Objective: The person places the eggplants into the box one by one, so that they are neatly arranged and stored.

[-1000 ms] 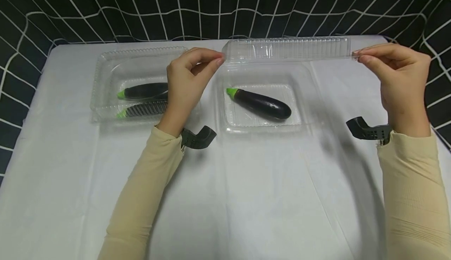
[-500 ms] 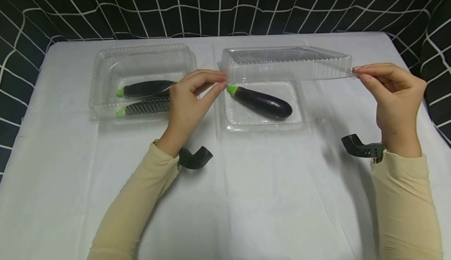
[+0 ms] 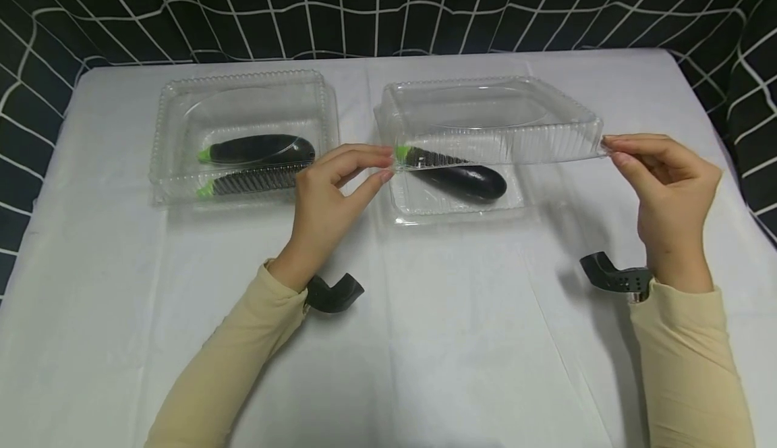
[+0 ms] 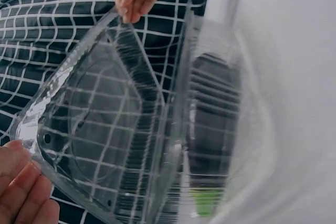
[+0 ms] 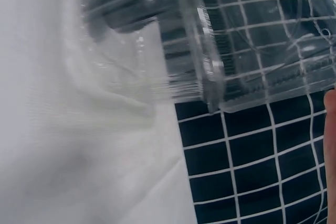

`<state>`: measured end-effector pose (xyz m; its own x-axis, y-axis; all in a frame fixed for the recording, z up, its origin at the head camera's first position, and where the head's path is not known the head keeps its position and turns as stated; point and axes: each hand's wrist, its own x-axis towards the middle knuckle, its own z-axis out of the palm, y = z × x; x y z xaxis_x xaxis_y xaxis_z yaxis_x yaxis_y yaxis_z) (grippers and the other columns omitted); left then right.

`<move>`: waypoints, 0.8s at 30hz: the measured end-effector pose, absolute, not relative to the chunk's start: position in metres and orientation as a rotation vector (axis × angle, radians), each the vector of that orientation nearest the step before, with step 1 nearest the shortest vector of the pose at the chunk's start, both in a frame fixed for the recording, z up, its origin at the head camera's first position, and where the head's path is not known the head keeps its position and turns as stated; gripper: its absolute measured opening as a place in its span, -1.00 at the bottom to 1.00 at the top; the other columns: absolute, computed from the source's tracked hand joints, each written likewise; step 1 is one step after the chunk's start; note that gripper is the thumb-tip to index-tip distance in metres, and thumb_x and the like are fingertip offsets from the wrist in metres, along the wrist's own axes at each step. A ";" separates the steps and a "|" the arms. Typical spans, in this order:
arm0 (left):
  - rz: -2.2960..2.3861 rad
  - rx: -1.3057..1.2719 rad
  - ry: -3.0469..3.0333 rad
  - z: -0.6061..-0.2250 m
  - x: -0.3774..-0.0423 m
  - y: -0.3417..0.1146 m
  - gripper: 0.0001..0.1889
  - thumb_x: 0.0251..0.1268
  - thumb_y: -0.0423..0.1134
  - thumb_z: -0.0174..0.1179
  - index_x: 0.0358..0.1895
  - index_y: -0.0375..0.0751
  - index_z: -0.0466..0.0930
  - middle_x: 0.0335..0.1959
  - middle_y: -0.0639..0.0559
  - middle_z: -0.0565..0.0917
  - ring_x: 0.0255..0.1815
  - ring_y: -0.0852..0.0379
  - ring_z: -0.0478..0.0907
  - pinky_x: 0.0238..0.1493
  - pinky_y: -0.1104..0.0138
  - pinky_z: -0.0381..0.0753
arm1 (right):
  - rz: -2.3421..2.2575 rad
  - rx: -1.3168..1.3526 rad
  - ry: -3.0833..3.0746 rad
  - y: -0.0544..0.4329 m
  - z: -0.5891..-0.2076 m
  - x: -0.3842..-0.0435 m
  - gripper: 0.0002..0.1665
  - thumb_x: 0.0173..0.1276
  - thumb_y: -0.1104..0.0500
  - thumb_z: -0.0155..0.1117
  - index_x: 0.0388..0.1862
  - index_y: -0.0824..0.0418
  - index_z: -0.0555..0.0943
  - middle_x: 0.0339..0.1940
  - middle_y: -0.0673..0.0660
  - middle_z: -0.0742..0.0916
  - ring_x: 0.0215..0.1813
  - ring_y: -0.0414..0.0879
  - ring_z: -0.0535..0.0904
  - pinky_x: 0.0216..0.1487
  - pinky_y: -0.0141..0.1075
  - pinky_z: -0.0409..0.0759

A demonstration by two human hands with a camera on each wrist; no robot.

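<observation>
A clear plastic lid (image 3: 485, 104) hangs tilted over the right-hand clear container (image 3: 452, 220), its back edge low and its front edge raised. My left hand (image 3: 328, 198) pinches the lid's front left corner between thumb and fingers. At the front right corner, my right hand (image 3: 674, 191) pinches the rim likewise. Inside the container lies one dark eggplant (image 3: 479, 183) with a green stem end, partly seen through the lid's ribbed wall. The left wrist view shows the lid (image 4: 105, 114) and the eggplant (image 4: 212, 114) behind clear plastic.
To the left, a lidded clear container (image 3: 243, 80) holds two eggplants (image 3: 257, 149) with green stem ends. White cloth (image 3: 461, 340) covers the table. A dark cloth with white grid lines (image 3: 388, 16) stands behind it and along the sides.
Both hands have lowered and come towards me, bringing the lid's front edge down. The lid has swung from nearly upright to a slant that now partly covers the eggplant.
</observation>
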<state>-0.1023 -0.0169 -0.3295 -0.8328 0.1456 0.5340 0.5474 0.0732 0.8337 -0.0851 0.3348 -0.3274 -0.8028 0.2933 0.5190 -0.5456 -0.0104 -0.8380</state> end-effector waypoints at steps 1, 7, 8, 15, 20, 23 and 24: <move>-1.808 -0.686 -2.060 -0.331 -0.101 -0.017 -0.88 0.09 -0.52 0.30 -0.28 -0.46 0.68 -0.17 -0.20 0.70 -0.04 0.08 0.62 0.09 0.34 0.52 | 1.869 0.258 -1.694 0.334 -0.329 -0.084 -0.81 0.04 0.68 0.23 -0.33 0.82 0.50 -0.34 0.36 0.73 -0.23 0.06 0.68 -0.05 -0.31 0.60; -1.694 -0.653 -2.171 -0.339 -0.091 -0.019 -0.89 0.09 -0.46 0.32 -0.28 -0.36 0.70 -0.12 -0.10 0.70 -0.01 0.13 0.60 0.09 0.38 0.50 | 1.889 0.227 -1.693 0.333 -0.340 -0.076 -0.80 0.02 0.70 0.22 -0.33 0.82 0.50 -0.34 0.36 0.73 -0.22 0.06 0.68 -0.07 -0.32 0.60; -1.675 -0.655 -2.185 -0.341 -0.090 -0.019 -0.89 0.10 -0.46 0.32 -0.28 -0.35 0.70 -0.12 -0.08 0.70 -0.01 0.13 0.60 0.10 0.38 0.50 | 1.893 0.226 -1.694 0.333 -0.341 -0.074 -0.80 0.02 0.70 0.21 -0.32 0.82 0.50 -0.33 0.36 0.73 -0.21 0.06 0.68 -0.07 -0.32 0.60; -1.583 -0.666 -2.247 -0.347 -0.085 -0.019 -0.91 0.11 -0.44 0.31 -0.30 -0.28 0.71 -0.10 -0.03 0.70 0.01 0.14 0.59 0.09 0.36 0.47 | 1.927 0.223 -1.705 0.333 -0.350 -0.067 -0.79 0.02 0.72 0.20 -0.30 0.83 0.49 -0.29 0.38 0.72 -0.19 0.08 0.67 -0.07 -0.32 0.60; -1.587 -0.674 -2.245 -0.354 -0.080 -0.019 -0.91 0.10 -0.47 0.30 -0.31 -0.28 0.71 -0.10 -0.03 0.70 0.01 0.16 0.60 0.08 0.36 0.48 | 1.954 0.213 -1.709 0.333 -0.355 -0.063 -0.77 0.00 0.74 0.18 -0.29 0.83 0.49 -0.28 0.38 0.72 -0.18 0.08 0.66 -0.07 -0.31 0.60; -1.587 -0.684 -2.247 -0.359 -0.078 -0.019 -0.90 0.09 -0.48 0.30 -0.31 -0.29 0.71 -0.11 -0.03 0.71 0.04 0.16 0.59 0.08 0.36 0.48 | 1.953 0.213 -1.731 0.333 -0.358 -0.061 -0.76 0.00 0.75 0.18 -0.28 0.83 0.48 -0.27 0.37 0.72 -0.18 0.07 0.66 -0.07 -0.33 0.60; -1.587 -0.686 -2.247 -0.360 -0.077 -0.019 -0.90 0.10 -0.49 0.30 -0.31 -0.30 0.71 -0.11 -0.03 0.71 0.04 0.16 0.59 0.08 0.36 0.48 | 1.954 0.214 -1.741 0.333 -0.358 -0.060 -0.76 0.00 0.75 0.18 -0.27 0.83 0.48 -0.27 0.36 0.72 -0.18 0.06 0.66 -0.07 -0.33 0.60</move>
